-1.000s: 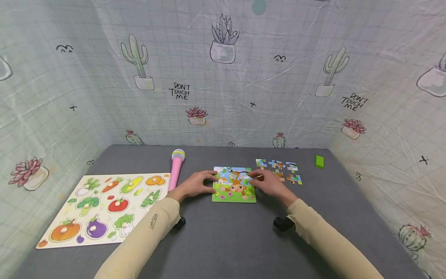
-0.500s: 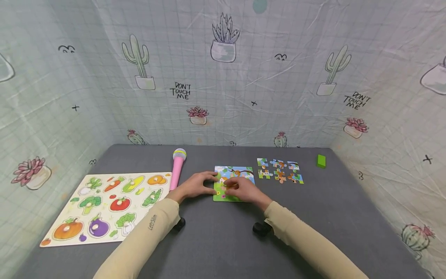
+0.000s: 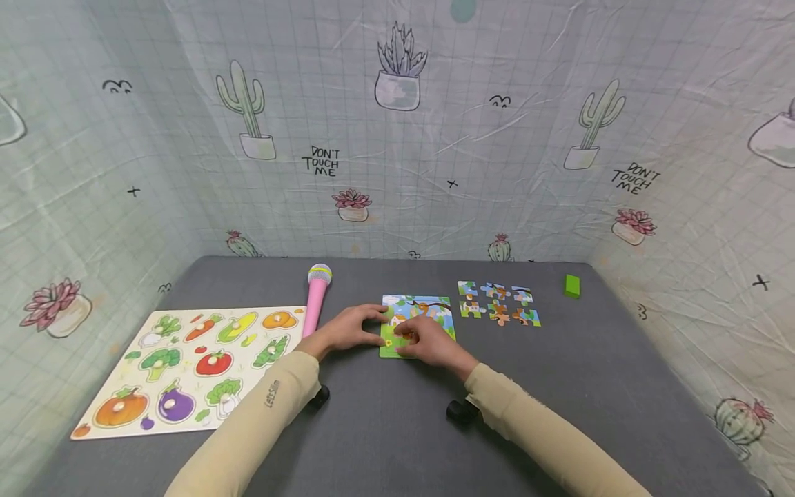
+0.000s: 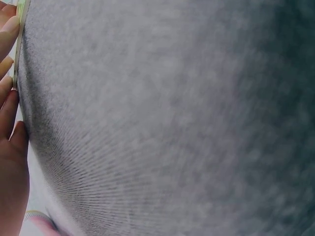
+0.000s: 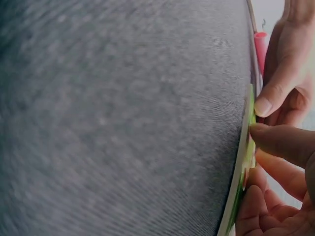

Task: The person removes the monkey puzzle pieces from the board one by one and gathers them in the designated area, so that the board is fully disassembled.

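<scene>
A puzzle board [image 3: 444, 322] with a monkey picture lies flat in the middle of the grey table. My left hand [image 3: 352, 327] rests along its left edge, the thumb apart from the other fingers and touching near the front corner. Over the board's lower middle, my right hand [image 3: 433, 342] pinches a small puzzle piece [image 5: 253, 156] between thumb and fingers. That piece sits at the board's surface; the hand mostly covers it. In the left wrist view, my left fingertips [image 4: 6, 73] touch the board's edge. Loose jigsaw pieces [image 3: 499, 313] lie in two rows right of the board.
A vegetable peg puzzle [image 3: 186, 373] lies at the left, partly under my left sleeve. A pink toy microphone [image 3: 316, 304] stretches along its right side. Toward the back right is a green block [image 3: 572, 286]. A printed cloth [image 3: 397, 179] hangs around the table.
My right hand has moved left from the board's right edge onto its lower middle, then shifted slightly more. My left hand stays at the left edge.
</scene>
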A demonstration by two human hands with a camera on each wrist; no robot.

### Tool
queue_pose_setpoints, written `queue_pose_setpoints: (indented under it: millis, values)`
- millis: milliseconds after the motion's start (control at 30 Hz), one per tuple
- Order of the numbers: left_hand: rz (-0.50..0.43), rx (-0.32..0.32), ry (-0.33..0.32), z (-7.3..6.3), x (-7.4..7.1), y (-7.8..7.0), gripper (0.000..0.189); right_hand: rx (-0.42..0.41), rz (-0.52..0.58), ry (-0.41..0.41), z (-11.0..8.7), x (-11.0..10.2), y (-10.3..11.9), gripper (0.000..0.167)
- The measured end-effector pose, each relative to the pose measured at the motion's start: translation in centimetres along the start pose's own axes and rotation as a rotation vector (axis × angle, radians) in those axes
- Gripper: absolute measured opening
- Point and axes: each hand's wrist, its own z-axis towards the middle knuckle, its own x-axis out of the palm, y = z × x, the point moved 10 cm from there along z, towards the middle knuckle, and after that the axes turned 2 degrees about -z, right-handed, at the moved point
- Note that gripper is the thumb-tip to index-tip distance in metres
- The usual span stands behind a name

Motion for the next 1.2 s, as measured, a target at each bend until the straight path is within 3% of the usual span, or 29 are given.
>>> queue_pose_setpoints:
  millis: [467, 767, 1200]
  values:
    - [0.0, -0.01, 0.034, -0.04, -0.02, 0.24, 0.047, 0.025, 0.041, -0.014, 0.01, 0.09, -0.01, 0.031]
    - [0.002, -0.017, 0.038, -0.06, -0.03, 0.25, 0.047, 0.011, -0.026, -0.012, 0.08, 0.04, 0.35, 0.024]
    - [0.013, -0.013, 0.042, 0.05, 0.05, 0.18, 0.047, 0.019, 0.084, 0.018, 0.0, 0.09, -0.14, 0.029]
